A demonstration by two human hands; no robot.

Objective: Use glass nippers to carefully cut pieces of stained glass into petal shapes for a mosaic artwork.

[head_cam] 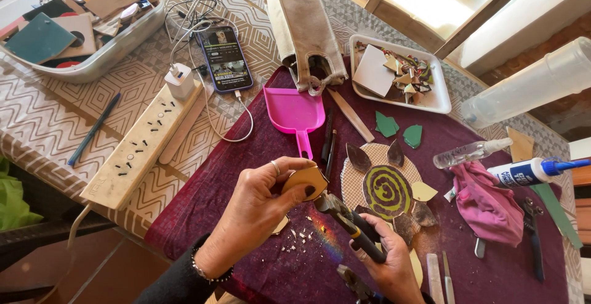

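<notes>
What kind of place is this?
Probably a home craft table for mosaic work: a tray of broken tile pieces, a glue bottle, and a half-finished spiral mosaic on the cloth.

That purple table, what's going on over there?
A person sits at a table under a purple cloth. The left hand holds a small yellow tile piece, and the right hand grips black-handled nippers whose jaws meet the piece's edge. Small chips lie on the cloth below. Beside the hands sits a round mosaic with a green spiral, partly ringed with petal-shaped pieces. A pink dustpan lies behind.
</notes>
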